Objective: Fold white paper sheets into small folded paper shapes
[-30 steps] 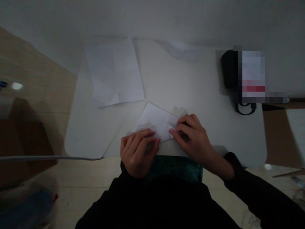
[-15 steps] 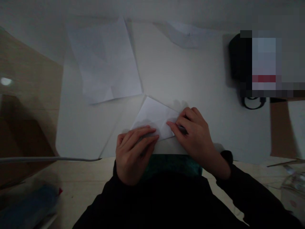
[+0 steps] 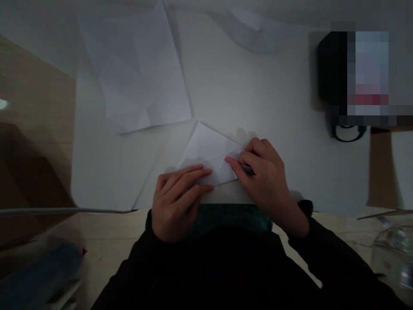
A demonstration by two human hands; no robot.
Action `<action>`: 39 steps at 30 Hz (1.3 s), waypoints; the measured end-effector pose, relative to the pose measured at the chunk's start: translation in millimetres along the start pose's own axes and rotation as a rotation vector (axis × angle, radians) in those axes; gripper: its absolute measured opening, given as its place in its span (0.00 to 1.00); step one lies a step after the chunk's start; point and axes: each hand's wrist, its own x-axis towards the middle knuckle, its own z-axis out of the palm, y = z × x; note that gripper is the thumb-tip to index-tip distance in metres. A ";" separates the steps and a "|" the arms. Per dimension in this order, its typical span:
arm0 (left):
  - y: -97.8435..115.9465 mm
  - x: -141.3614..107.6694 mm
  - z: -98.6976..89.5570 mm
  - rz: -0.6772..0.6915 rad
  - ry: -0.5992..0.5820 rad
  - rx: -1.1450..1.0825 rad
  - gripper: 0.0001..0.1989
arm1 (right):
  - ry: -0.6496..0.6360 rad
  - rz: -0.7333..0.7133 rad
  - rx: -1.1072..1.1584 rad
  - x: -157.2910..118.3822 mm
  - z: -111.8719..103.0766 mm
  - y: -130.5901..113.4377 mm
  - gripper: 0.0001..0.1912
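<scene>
With the right hand's grip (image 3: 266, 172) closed, pinched the right end of a small folded white paper sheet (image 3: 208, 146) between thumb and fingers, and laid the left hand's grip (image 3: 177, 202), uncurled with outstretched fingers, across its near left part. Had that paper near the front edge of a pale round-cornered desk (image 3: 277, 94), just beside a large creased white paper sheet (image 3: 135, 73) and well apart from a black boxy object (image 3: 332, 66).

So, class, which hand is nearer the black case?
Right. The right hand, at the right end of the folded paper, is below and left of the black case in view; the left hand is farther left, on the paper.
</scene>
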 end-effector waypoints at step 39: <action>4.2 1.1 23.2 0.277 -0.089 0.177 0.19 | 0.177 -0.137 0.009 -47.6 0.4 -3.7 0.09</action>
